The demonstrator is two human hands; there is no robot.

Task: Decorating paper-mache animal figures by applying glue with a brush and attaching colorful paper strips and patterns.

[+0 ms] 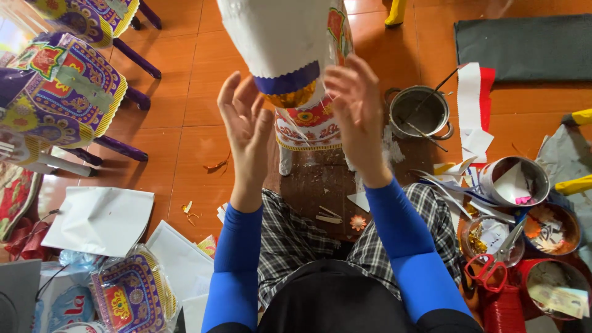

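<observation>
Floor: orange tiled floor (185,123), paper scraps everywhere.
Figure: tall white paper figure with purple band (290,55), standing mid-floor.
Left hand (245,120): fingers spread, just beside figure.
Right hand (356,111): fingers spread, brushing its side.
Scissors: red-handled scissors (487,271), over the tins at right.

Both hands are up, the left hand (245,123) and right hand (356,114) either side of the paper figure (296,68), a metal pot (419,114) to its right, scissors (493,265) nearer, right of the knees.

Open hands (302,120) beside paper figure (296,68)
</observation>
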